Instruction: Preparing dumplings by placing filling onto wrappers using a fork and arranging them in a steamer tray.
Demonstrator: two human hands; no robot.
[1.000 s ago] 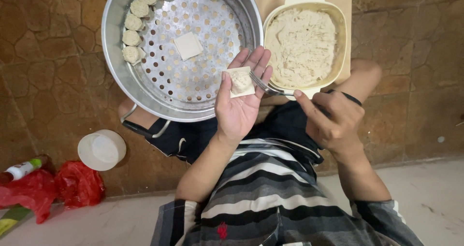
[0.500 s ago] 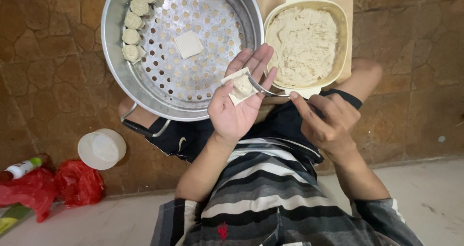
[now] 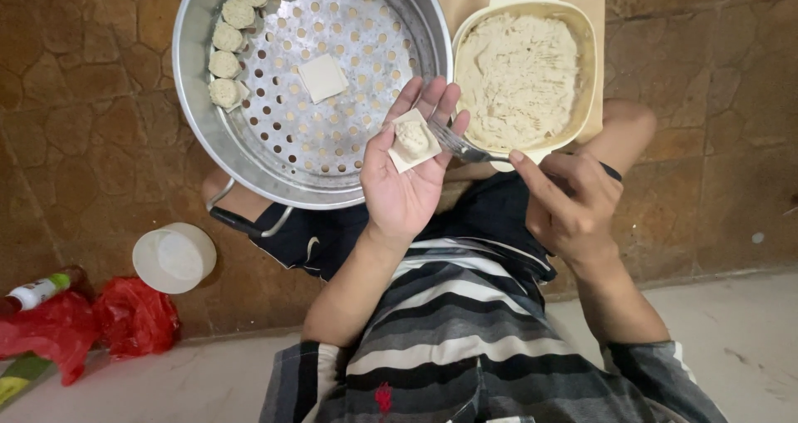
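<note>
Left hand: the left hand (image 3: 405, 182) is flat and open, palm up, with a small square wrapper (image 3: 413, 140) resting on its fingers.
Wrapper: it looks thin, soft and floppy, with a blob of filling on top. Best held from underneath, gently.
Right hand: the right hand (image 3: 572, 203) pinches a fork (image 3: 459, 145) whose tip touches the filling.
Nearby: a steamer tray (image 3: 199, 66) with finished dumplings (image 3: 225, 63), and a bowl of filling (image 3: 587, 57).
</note>
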